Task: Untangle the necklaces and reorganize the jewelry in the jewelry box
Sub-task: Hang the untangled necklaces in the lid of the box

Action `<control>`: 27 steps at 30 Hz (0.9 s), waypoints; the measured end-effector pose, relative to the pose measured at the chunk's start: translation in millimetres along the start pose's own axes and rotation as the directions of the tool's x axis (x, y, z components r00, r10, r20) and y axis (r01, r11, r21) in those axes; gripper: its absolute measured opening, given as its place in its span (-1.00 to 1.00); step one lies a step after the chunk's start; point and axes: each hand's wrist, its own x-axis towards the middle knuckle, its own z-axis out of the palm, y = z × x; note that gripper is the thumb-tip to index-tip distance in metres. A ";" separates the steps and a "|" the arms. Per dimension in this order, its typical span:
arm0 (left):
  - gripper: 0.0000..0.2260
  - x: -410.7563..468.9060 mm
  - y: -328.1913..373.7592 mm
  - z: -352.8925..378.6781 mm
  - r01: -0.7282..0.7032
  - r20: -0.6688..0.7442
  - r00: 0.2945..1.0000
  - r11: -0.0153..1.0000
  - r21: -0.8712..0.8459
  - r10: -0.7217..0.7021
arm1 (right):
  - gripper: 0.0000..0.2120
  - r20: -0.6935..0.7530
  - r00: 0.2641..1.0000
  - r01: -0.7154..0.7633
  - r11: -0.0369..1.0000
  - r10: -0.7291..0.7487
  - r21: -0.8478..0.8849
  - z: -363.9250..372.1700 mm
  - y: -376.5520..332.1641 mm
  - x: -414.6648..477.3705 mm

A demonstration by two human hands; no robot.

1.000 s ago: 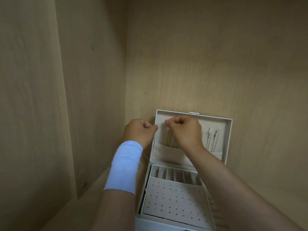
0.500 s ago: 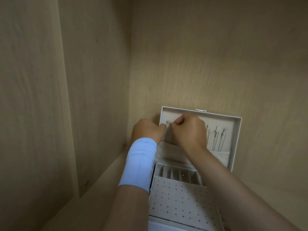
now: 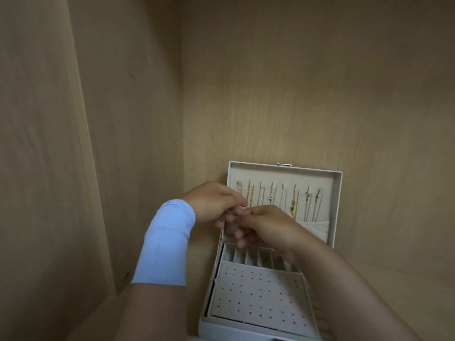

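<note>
Both hands have dropped from the top left of the open lid [image 3: 283,177] to its lower left, uncovering the row of thin gold and silver necklaces [image 3: 294,205] hanging in the white rectangular jewelry box [image 3: 339,207]. The left hand [image 3: 211,203] and right hand [image 3: 268,227] meet with curled, narrow fingers beside the leftmost gold chain [image 3: 250,196]; whether they pinch anything I cannot tell. Hanging seems under way, and the next move likely needs a fine pinch that spares the neighbouring chains.

White jewelry box [image 3: 256,296] stands open, necklaces [image 3: 293,205] hanging in a row inside its upright lid.

Necklaces [image 3: 294,205] hang in lid [image 3: 337,205]; left hand [image 3: 211,203], right hand [image 3: 268,227] before it, above tray [image 3: 256,296].
</note>
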 end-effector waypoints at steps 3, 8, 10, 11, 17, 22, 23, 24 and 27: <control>-0.83 -1.1 -1.2 1.5 -0.013 -0.045 0.999 1.000 0.013 0.013 | -0.84 -0.048 0.998 0.037 0.998 -0.039 -0.050 -9.7 -1.7 -5.9; -0.85 0.6 -2.6 13.3 0.032 -0.002 0.999 0.999 0.038 -0.032 | -0.78 -0.183 0.967 0.129 0.961 -0.176 -0.244 -26.1 -10.2 -7.3; -0.83 1.2 0.7 22.2 0.056 0.074 0.996 0.998 -0.007 -0.055 | -0.77 -0.203 0.948 0.170 0.930 -0.244 -0.326 -32.2 -12.3 -6.8; -0.82 1.1 2.3 27.2 0.074 0.115 0.991 0.996 -0.052 -0.067 | -0.79 -0.213 0.940 0.187 0.927 -0.265 -0.326 -34.5 -13.0 -7.1; -0.84 5.6 0.2 43.5 0.079 0.182 0.983 0.973 -0.216 -0.039 | -0.85 -0.265 0.914 0.266 0.946 -0.308 -0.184 -42.0 -10.4 -3.9; -0.87 5.1 -0.6 33.7 0.027 0.033 0.999 0.986 -0.162 -0.022 | -0.82 -0.169 0.968 0.140 0.955 -0.188 -0.261 -46.3 -7.2 -5.0; -0.88 4.4 0.2 32.2 0.015 -0.002 1.000 0.989 -0.148 -0.015 | -0.82 -0.117 0.984 0.090 0.944 -0.133 -0.319 -45.8 -5.7 -5.9; -0.89 4.0 1.1 30.7 0.003 -0.035 0.999 0.993 -0.115 -0.007 | -0.83 -0.066 0.993 0.064 0.931 -0.093 -0.358 -43.6 -3.8 -6.2; -0.89 1.1 5.0 26.8 -0.021 -0.094 0.995 0.999 0.026 0.024 | -0.81 -0.026 0.992 0.106 0.946 -0.120 -0.306 -30.6 1.7 -3.3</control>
